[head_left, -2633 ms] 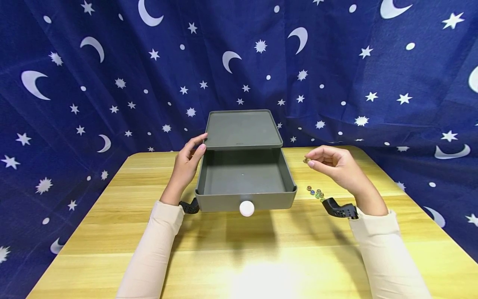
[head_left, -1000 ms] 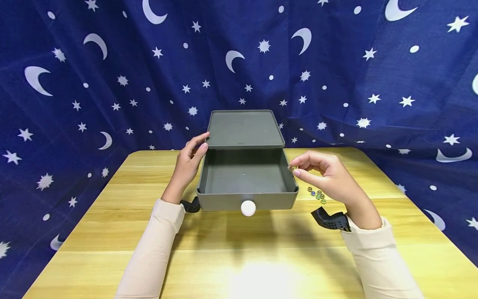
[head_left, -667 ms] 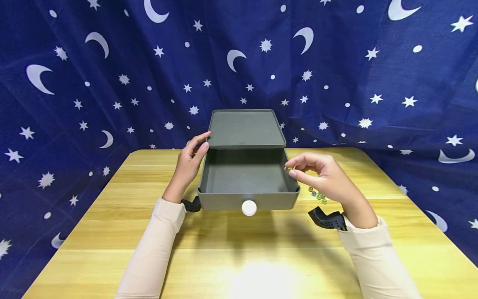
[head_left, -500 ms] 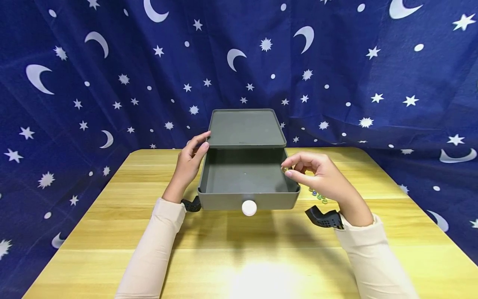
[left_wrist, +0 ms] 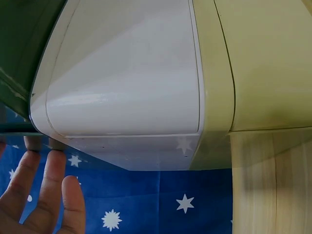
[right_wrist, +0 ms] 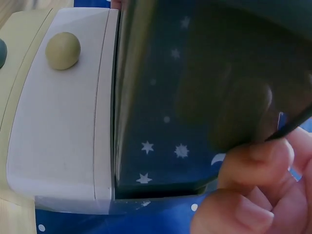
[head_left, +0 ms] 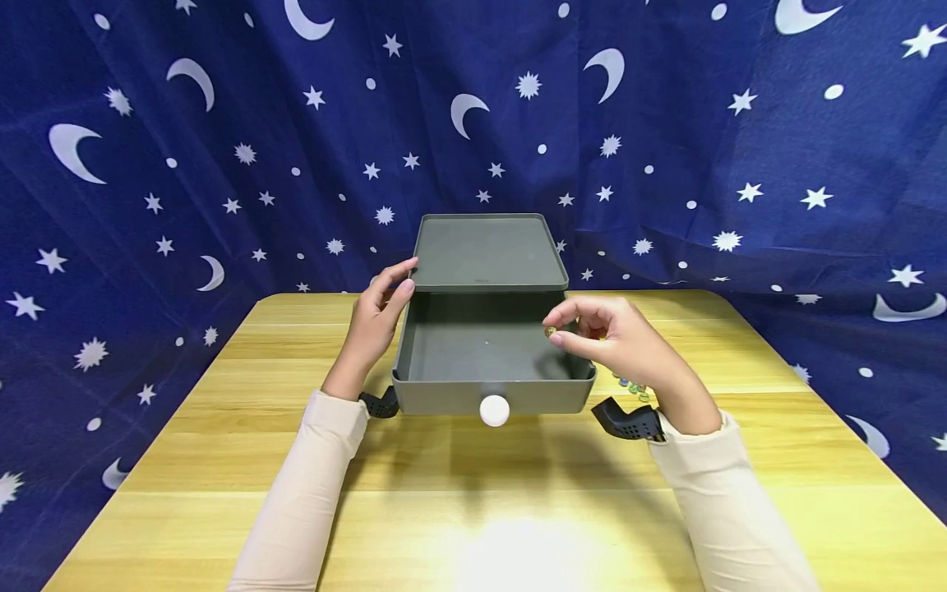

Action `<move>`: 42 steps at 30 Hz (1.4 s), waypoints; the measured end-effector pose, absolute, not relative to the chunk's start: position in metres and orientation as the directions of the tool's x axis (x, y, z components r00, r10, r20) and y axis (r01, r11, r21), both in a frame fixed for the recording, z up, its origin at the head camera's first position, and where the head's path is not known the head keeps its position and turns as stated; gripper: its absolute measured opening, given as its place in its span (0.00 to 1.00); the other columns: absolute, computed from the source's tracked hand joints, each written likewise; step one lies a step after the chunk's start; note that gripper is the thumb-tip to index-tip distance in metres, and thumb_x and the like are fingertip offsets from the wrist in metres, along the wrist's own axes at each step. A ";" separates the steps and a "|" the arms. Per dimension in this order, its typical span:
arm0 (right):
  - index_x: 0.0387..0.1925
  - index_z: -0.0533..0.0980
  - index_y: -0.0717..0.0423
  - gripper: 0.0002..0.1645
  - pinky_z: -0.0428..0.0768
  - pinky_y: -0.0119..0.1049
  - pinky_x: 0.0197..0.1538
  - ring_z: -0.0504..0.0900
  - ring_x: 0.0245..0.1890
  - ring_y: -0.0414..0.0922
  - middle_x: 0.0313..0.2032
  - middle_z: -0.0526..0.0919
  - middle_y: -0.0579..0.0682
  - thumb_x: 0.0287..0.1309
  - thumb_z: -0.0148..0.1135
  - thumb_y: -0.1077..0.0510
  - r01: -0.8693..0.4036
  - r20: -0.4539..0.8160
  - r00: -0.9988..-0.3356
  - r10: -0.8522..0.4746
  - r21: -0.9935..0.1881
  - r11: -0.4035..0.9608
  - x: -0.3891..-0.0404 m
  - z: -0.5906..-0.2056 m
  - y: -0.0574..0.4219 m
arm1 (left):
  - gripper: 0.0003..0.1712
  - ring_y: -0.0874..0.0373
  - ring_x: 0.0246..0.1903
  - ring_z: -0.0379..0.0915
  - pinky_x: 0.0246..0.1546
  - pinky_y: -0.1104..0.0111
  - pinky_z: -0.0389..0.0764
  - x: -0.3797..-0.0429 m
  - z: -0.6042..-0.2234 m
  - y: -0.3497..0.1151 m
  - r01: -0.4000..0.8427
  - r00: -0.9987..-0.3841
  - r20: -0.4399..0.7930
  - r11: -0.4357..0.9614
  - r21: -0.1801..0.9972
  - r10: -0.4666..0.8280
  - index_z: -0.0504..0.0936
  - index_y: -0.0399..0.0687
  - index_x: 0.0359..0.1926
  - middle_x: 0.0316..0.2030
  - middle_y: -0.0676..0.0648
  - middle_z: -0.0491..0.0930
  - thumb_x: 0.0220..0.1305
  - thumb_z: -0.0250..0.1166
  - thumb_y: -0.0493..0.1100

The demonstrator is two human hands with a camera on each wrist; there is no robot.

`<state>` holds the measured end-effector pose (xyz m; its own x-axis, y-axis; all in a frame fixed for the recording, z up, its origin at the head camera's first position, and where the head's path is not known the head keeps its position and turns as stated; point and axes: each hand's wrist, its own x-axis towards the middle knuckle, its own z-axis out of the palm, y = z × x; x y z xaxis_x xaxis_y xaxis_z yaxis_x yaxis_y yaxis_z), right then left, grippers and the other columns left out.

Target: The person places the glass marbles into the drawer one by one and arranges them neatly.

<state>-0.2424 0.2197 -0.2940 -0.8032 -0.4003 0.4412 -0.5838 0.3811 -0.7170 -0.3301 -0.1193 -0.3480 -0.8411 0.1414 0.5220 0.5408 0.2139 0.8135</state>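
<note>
A dark grey top drawer (head_left: 436,398) with a white knob (head_left: 494,410) stands pulled out of a small drawer chest (head_left: 488,251). My left hand (head_left: 373,321) lies against the chest's left side near the top edge, fingers (left_wrist: 51,180) fairly straight along the wall. Between thumb and fingertips, my right hand (head_left: 617,337) pinches a small amber glass marble (head_left: 551,331), held over the right part of the open drawer. In the right wrist view the marble is hidden behind the curled fingers (right_wrist: 256,161). The visible drawer floor is bare.
Several glass marbles (head_left: 633,387) lie on the wooden table (head_left: 296,460) right of the drawer, partly hidden by the right hand. Lower on the chest are a white drawer (right_wrist: 58,112) and a yellow one (left_wrist: 273,63). A blue star-patterned curtain (head_left: 333,148) hangs behind.
My right hand has carried the marble leftward from above the table, past the drawer's right wall, to over the drawer. The left hand has kept its place on the chest.
</note>
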 end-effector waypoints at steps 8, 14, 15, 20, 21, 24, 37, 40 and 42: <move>0.44 0.87 0.63 0.07 0.73 0.31 0.31 0.72 0.22 0.40 0.39 0.89 0.50 0.66 0.71 0.68 -0.535 0.390 -0.833 -0.393 -0.750 0.389 -0.248 -0.293 0.214 | 0.25 0.43 0.62 0.75 0.61 0.63 0.74 -0.332 -0.348 -0.120 0.545 -0.838 0.525 0.211 0.811 0.145 0.76 0.43 0.75 0.72 0.40 0.75 0.84 0.56 0.43; 0.45 0.86 0.66 0.07 0.73 0.30 0.34 0.76 0.25 0.40 0.41 0.90 0.57 0.66 0.72 0.67 -0.518 0.363 -0.841 -0.401 -0.753 0.406 -0.252 -0.290 0.212 | 0.25 0.46 0.61 0.75 0.61 0.63 0.73 -0.333 -0.349 -0.120 0.543 -0.840 0.523 0.212 0.813 0.143 0.77 0.43 0.75 0.71 0.40 0.75 0.84 0.56 0.43; 0.45 0.86 0.66 0.07 0.73 0.30 0.34 0.77 0.26 0.40 0.41 0.89 0.57 0.66 0.72 0.68 -0.517 0.361 -0.841 -0.402 -0.754 0.406 -0.252 -0.290 0.212 | 0.25 0.46 0.62 0.75 0.61 0.63 0.73 -0.333 -0.349 -0.121 0.542 -0.840 0.522 0.213 0.813 0.144 0.77 0.43 0.75 0.71 0.40 0.75 0.84 0.56 0.43; 0.44 0.86 0.66 0.07 0.75 0.29 0.35 0.79 0.27 0.40 0.40 0.89 0.57 0.66 0.71 0.69 -0.518 0.361 -0.838 -0.409 -0.761 0.389 -0.254 -0.291 0.213 | 0.25 0.44 0.63 0.75 0.63 0.62 0.73 -0.333 -0.349 -0.121 0.545 -0.839 0.525 0.213 0.811 0.145 0.76 0.43 0.76 0.72 0.40 0.75 0.83 0.56 0.42; 0.44 0.86 0.66 0.07 0.75 0.29 0.35 0.79 0.27 0.40 0.40 0.89 0.57 0.66 0.71 0.69 -0.520 0.363 -0.837 -0.410 -0.762 0.386 -0.254 -0.291 0.213 | 0.25 0.43 0.62 0.75 0.63 0.61 0.73 -0.333 -0.349 -0.122 0.545 -0.839 0.525 0.214 0.811 0.145 0.76 0.43 0.76 0.71 0.40 0.75 0.83 0.56 0.42; 0.44 0.86 0.66 0.07 0.75 0.29 0.35 0.78 0.26 0.39 0.40 0.89 0.57 0.66 0.71 0.69 -0.524 0.368 -0.834 -0.410 -0.759 0.386 -0.254 -0.291 0.213 | 0.25 0.43 0.62 0.75 0.63 0.61 0.73 -0.333 -0.349 -0.122 0.543 -0.840 0.523 0.219 0.811 0.144 0.76 0.43 0.76 0.71 0.40 0.75 0.83 0.56 0.42; 0.45 0.85 0.69 0.08 0.73 0.29 0.34 0.76 0.25 0.39 0.41 0.90 0.60 0.65 0.71 0.69 -0.537 0.383 -0.828 -0.410 -0.753 0.380 -0.253 -0.292 0.213 | 0.25 0.45 0.61 0.76 0.62 0.60 0.74 -0.333 -0.349 -0.121 0.543 -0.840 0.524 0.215 0.812 0.139 0.77 0.43 0.75 0.71 0.39 0.75 0.83 0.56 0.43; 0.45 0.86 0.68 0.08 0.73 0.30 0.33 0.75 0.24 0.39 0.41 0.90 0.59 0.65 0.71 0.69 -0.536 0.384 -0.828 -0.408 -0.753 0.381 -0.252 -0.293 0.213 | 0.25 0.44 0.61 0.76 0.62 0.60 0.74 -0.333 -0.349 -0.121 0.540 -0.841 0.522 0.216 0.813 0.139 0.77 0.43 0.75 0.71 0.39 0.75 0.83 0.56 0.43; 0.45 0.86 0.67 0.08 0.72 0.30 0.32 0.74 0.23 0.39 0.40 0.90 0.59 0.65 0.71 0.69 -0.536 0.386 -0.829 -0.404 -0.753 0.382 -0.252 -0.293 0.213 | 0.25 0.44 0.61 0.76 0.62 0.60 0.74 -0.333 -0.349 -0.121 0.538 -0.843 0.520 0.216 0.815 0.139 0.76 0.43 0.75 0.72 0.40 0.75 0.83 0.56 0.43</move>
<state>-0.2518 0.2132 -0.2927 -0.8292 -0.4045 0.3859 -0.5365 0.3818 -0.7526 -0.3330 -0.1208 -0.3493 -0.8427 0.1388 0.5202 0.5384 0.2156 0.8147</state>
